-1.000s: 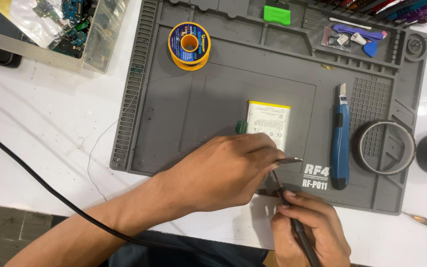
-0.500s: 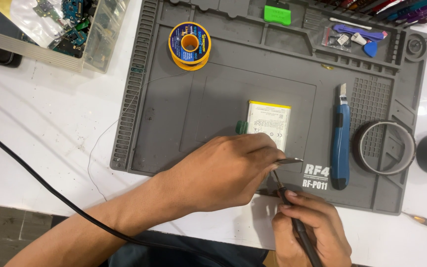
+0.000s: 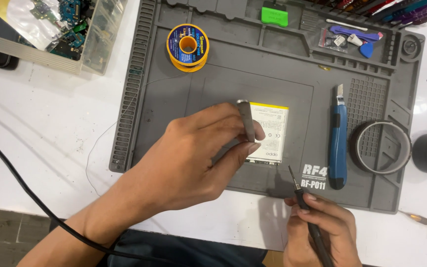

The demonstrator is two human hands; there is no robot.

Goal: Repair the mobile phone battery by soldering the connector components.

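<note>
The left hand [image 3: 193, 158] pinched steel tweezers [image 3: 246, 121] upright over the white battery [image 3: 268, 132] on the grey mat [image 3: 174, 113]; the right hand [image 3: 322, 232] gripped a soldering iron [image 3: 305, 207], tip raised just beside the battery.

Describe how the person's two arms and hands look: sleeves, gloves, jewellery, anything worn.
Both hands are bare: no gloves, rings, watch or bands show. The left hand leads to a forearm uncovered down to the picture's edge, with no sleeve in view. The right hand is cut off at the wrist by the frame, so any sleeve there is unseen.
</note>
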